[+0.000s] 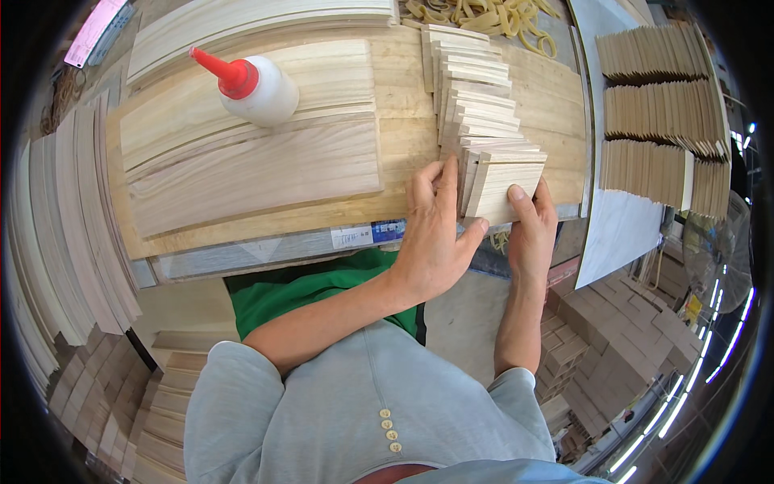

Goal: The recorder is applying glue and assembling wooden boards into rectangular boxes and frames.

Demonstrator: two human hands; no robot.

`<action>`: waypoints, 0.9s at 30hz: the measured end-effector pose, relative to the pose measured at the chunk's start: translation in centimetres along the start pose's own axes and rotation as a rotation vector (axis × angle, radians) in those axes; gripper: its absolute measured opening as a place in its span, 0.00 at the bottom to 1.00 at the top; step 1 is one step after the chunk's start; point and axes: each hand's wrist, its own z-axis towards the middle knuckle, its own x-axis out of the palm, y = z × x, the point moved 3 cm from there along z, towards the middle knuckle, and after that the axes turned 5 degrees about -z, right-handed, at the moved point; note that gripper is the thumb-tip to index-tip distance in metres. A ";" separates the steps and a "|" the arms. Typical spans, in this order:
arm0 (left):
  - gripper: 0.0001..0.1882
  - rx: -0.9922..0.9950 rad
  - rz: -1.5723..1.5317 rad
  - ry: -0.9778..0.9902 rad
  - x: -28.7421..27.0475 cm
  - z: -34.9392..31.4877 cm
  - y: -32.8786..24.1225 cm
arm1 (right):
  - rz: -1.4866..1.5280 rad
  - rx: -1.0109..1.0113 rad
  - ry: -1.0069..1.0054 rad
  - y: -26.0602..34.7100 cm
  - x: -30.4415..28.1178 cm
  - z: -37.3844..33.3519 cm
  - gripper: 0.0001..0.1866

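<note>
A row of small pale wooden boards (481,101) leans in overlapping layers across the worktop. My right hand (532,230) grips the nearest boards by their right edge, thumb on the grooved front face of the front board (504,187), its other fingers partly hidden behind. Against the left edges of the same boards rests my left hand (435,230), its thumb at the front board's lower corner and its fingers bent along the side. To the left, a white glue bottle (270,93) with a red nozzle stands on long flat wooden panels (258,173).
Yellowish elastic bands (516,18) lie in a heap at the far edge. Rows of thin boards (657,109) stand packed on the right. Long planks (72,218) are stacked at the left, more panels (258,28) at the back. Stacked wood blocks (625,339) stand lower right.
</note>
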 end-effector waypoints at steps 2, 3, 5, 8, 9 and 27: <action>0.40 -0.003 0.026 -0.001 0.1 0.0 0.1 | 0.000 0.000 0.005 -0.1 -0.2 -0.1 0.27; 0.40 -0.003 0.025 0.002 0.2 0.0 0.2 | -0.004 0.013 0.012 -0.3 -0.3 0.0 0.28; 0.41 -0.029 -0.043 -0.002 0.1 0.1 0.5 | -0.006 0.028 0.022 -0.8 -0.2 0.2 0.28; 0.42 0.005 -0.028 -0.002 0.1 0.0 0.3 | -0.014 0.004 -0.002 -0.7 -0.1 0.3 0.29; 0.42 0.007 -0.030 0.002 0.0 0.0 0.1 | -0.007 0.002 -0.006 -0.5 -0.2 0.1 0.29; 0.47 0.010 0.048 0.099 7.6 14.6 -5.2 | -0.007 -0.085 0.011 5.2 -7.3 14.4 0.20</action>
